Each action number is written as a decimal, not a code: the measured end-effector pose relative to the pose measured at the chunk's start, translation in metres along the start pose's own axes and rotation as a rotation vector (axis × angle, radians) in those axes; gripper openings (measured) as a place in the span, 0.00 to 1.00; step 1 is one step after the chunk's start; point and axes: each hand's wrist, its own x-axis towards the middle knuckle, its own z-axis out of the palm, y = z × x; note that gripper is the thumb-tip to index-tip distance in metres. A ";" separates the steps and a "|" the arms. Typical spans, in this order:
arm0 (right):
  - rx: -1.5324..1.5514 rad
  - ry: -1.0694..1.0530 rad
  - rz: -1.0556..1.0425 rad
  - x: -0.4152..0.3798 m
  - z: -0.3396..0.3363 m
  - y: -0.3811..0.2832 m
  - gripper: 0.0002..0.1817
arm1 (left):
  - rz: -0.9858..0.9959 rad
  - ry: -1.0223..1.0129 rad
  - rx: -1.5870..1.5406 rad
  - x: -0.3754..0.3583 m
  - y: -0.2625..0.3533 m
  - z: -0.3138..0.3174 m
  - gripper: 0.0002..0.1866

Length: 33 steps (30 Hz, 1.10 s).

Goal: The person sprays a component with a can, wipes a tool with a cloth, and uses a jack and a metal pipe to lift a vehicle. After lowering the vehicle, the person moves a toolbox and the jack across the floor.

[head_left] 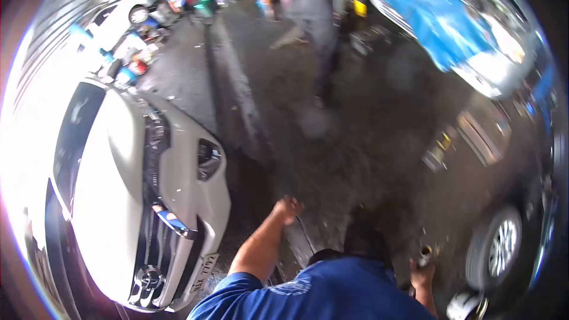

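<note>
My left hand [288,210] is held out over the dark floor, close to the front of a white car [172,195]. Its fingers are loosely bent and slightly apart, with nothing visible in them, though motion blurs them. Lower right, my right hand [422,272] is closed around a small round can-like object [425,252] with a pale rim and a dark middle; blur hides its exact kind. To the right of that hand are a wheel with a tyre [498,249] and a white rounded item [465,306].
Ahead, a person in dark clothes [308,6] stands on the floor. A car under a blue cover [432,15] is at the upper right. Flat boxes [477,133] and a yellow item [443,141] lie on the floor at right. Clutter [133,71] lines the left back.
</note>
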 end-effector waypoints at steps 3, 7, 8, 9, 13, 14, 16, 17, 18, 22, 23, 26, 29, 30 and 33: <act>0.086 -0.046 0.236 0.048 0.020 -0.031 0.27 | 0.223 -0.385 0.722 0.018 -0.090 -0.015 0.22; -0.289 0.295 -0.231 0.111 0.086 -0.007 0.30 | -0.051 -0.619 0.666 0.035 -0.140 -0.065 0.23; -0.454 0.451 -0.413 0.135 0.104 -0.007 0.29 | -0.116 -0.627 0.623 0.048 -0.139 -0.082 0.24; -0.427 0.368 -0.298 0.153 0.116 -0.020 0.29 | -0.154 -0.630 0.595 0.067 -0.140 -0.098 0.24; -0.310 0.002 0.168 0.204 0.142 -0.104 0.32 | -0.114 -0.637 0.624 0.186 -0.121 -0.162 0.26; -0.279 -0.095 0.281 0.220 0.154 -0.126 0.33 | -0.058 -0.629 0.672 0.228 -0.111 -0.180 0.26; -0.337 -0.171 0.320 0.254 0.182 -0.163 0.28 | 0.114 -0.614 0.832 0.315 -0.079 -0.216 0.27; -0.274 -0.006 0.259 0.272 0.199 -0.181 0.35 | 0.271 -0.570 0.974 0.364 -0.055 -0.233 0.28; -0.239 0.082 0.233 0.288 0.209 -0.203 0.40 | 0.432 -0.480 1.128 0.409 -0.022 -0.250 0.28; -0.150 0.133 0.514 0.358 0.238 -0.292 0.44 | 0.359 -0.159 0.204 0.543 0.170 -0.328 0.33; -0.197 0.198 0.397 0.376 0.252 -0.287 0.42 | 0.382 -0.171 0.034 0.557 0.232 -0.341 0.35; -0.357 0.385 0.057 0.430 0.293 -0.266 0.35 | 0.753 -0.194 -0.124 0.595 0.390 -0.344 0.29; -0.058 0.371 0.131 0.489 0.320 -0.301 0.32 | 1.084 -0.280 -0.095 0.645 0.466 -0.311 0.25; -0.098 0.466 0.036 0.515 0.322 -0.354 0.32 | 1.167 -0.381 -0.077 0.648 0.496 -0.293 0.25; -0.125 0.378 0.142 0.601 0.316 -0.445 0.27 | 1.003 -0.986 -0.150 0.676 0.536 -0.236 0.27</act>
